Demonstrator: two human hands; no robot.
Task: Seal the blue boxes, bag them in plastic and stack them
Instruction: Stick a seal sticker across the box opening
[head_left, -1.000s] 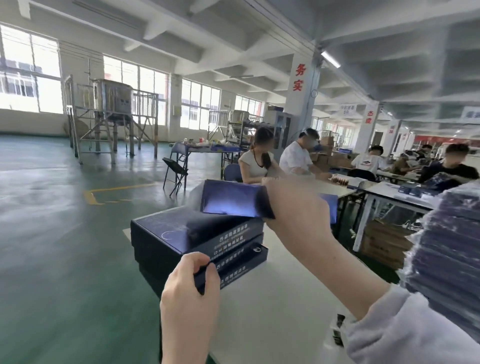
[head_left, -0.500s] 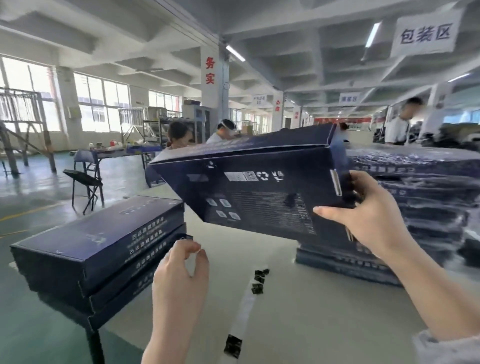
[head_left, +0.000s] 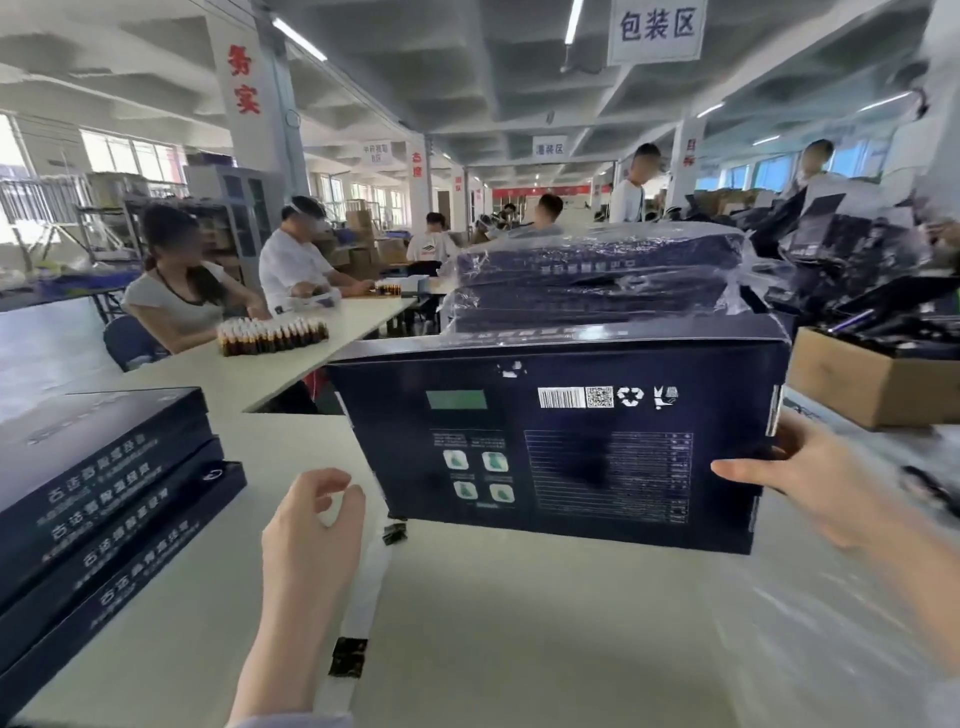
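Note:
A dark blue box (head_left: 561, 441) stands on edge above the white table (head_left: 519, 623), its printed back with barcode toward me. My right hand (head_left: 810, 478) grips its right end, thumb on the back face. My left hand (head_left: 311, 525) hovers just left of the box with loosely curled fingers, holding nothing. A stack of three unbagged blue boxes (head_left: 98, 499) sits at the table's left. Behind the held box lies a pile of boxes wrapped in clear plastic (head_left: 597, 280). A white backing strip with black stickers (head_left: 358, 618) lies on the table under my left hand.
Clear plastic sheeting (head_left: 831, 623) covers the table's right side. A cardboard carton (head_left: 872, 384) of dark items stands at the right. Several seated people work at a long table (head_left: 291, 353) behind, which holds rows of small brown bottles (head_left: 272, 335).
My right hand has brought the box from the left stack round in front of me and turned it upright with its back toward me. My view swung right; my left hand stays free.

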